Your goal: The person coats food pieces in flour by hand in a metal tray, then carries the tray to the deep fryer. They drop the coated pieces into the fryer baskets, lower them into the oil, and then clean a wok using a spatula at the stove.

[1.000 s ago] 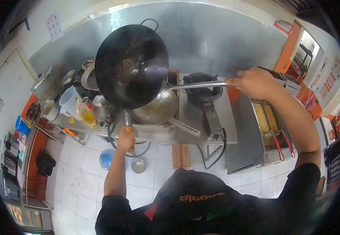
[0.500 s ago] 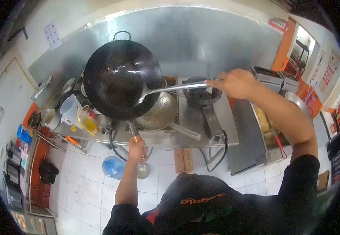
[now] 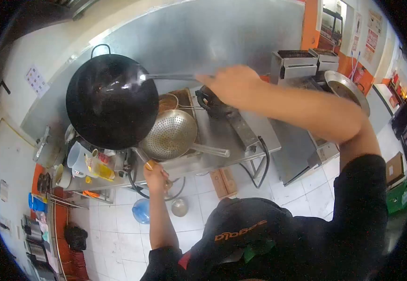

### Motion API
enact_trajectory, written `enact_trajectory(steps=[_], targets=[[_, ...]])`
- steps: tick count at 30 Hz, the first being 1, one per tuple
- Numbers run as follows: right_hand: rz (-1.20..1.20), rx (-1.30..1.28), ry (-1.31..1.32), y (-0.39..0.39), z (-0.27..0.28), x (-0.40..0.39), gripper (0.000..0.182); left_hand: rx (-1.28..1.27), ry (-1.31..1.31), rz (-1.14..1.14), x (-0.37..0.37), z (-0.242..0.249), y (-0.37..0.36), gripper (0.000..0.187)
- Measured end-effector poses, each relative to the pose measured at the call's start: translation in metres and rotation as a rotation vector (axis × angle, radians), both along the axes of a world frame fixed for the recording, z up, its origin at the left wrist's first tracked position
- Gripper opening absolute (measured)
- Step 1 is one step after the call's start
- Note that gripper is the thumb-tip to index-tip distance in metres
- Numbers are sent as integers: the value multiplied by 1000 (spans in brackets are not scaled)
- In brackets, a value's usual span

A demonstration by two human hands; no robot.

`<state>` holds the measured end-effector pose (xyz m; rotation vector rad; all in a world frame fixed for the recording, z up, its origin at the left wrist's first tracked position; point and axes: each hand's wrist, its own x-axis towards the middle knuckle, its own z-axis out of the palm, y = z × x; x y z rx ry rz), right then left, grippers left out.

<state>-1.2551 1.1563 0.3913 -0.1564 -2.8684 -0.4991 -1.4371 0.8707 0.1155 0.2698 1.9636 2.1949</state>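
Observation:
My left hand (image 3: 155, 177) is wrapped round the wooden grip of a large black wok (image 3: 109, 103), which is tilted up and shows its dark, shiny inside. A long-handled metal ladle (image 3: 173, 77) is in my closed right hand (image 3: 234, 85). The ladle's head, blurred by motion, overlaps the wok's upper right side. Behind the wok's lower right edge lies a perforated metal strainer (image 3: 170, 135), its handle pointing right. Partly hidden by my right hand, a small black pan (image 3: 215, 105) sits on the metal counter.
Left of the stove stand a plastic measuring jug (image 3: 79, 159) and a container of yellow oil (image 3: 104, 171). A round wire sieve (image 3: 168, 102) rests behind the strainer. On the floor are a blue container (image 3: 141, 210), a metal bowl (image 3: 179, 208) and a cardboard box (image 3: 223, 182). Fryers (image 3: 297, 63) stand at right.
The view has shifted, and the wok appears further left. My right hand has moved up and left, taking the ladle's head from the wok's lower right to its upper right side.

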Motion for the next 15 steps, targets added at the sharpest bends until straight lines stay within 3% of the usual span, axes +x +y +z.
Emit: enact_trajectory(steps=[2, 4, 7, 9, 10, 11, 12, 13, 14, 15], targets=[[-68, -142, -171, 0, -19, 25, 60, -76, 41, 16, -9, -1, -4, 7], [-150, -441, -377, -7, -34, 54, 59, -221, 165, 79, -18, -7, -21, 8], [77, -580, -209, 3, -88, 92, 55, -517, 504, 135, -28, -28, -39, 16], [-209, -692, -369, -27, -74, 98, 52, -669, 781, 97, -46, -46, -40, 22], [-124, -733, -195, -24, -112, 96, 49, -764, 960, 70, -58, -57, -41, 25], [-213, -763, -234, -37, -101, 102, 47, -884, 1180, 73, -72, -70, -47, 29], [-83, -724, -33, -32, -163, 92, 45, -1043, 1408, 119, -87, -86, -55, 33], [-97, -836, -20, -40, -178, 94, 50, -1129, 1649, 219, -99, -100, -64, 37], [-112, -946, -3, -50, -194, 97, 55, -1463, 1408, 258, -126, -125, -70, 36], [-101, -1109, 4, -59, -204, 98, 60, -1320, 1480, 267, -133, -127, -73, 36]])
